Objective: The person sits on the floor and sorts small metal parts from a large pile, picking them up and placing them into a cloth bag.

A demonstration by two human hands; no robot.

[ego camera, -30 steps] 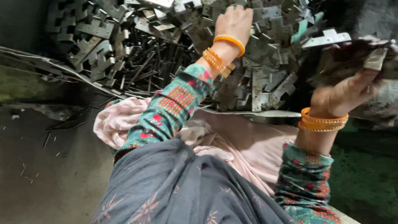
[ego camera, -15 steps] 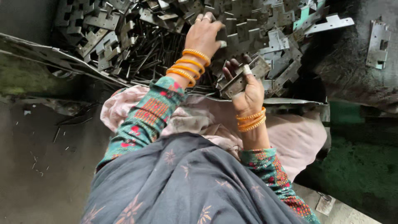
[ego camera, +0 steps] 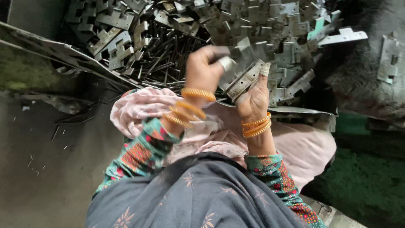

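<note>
Just in front of the heap of metal hinge plates (ego camera: 236,29), the right hand (ego camera: 253,99) is gripping a hinge plate (ego camera: 247,79); the left hand (ego camera: 204,69), blurred, is closing beside it. Sharp edges could be nicking fingers; the plate may slip.

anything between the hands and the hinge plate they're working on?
No. The right hand already grips the grey hinge plate, and the left hand is at its upper end, blurred. Both are raised in front of the pile of hinge plates and the loose pins; nothing lies between.
</note>
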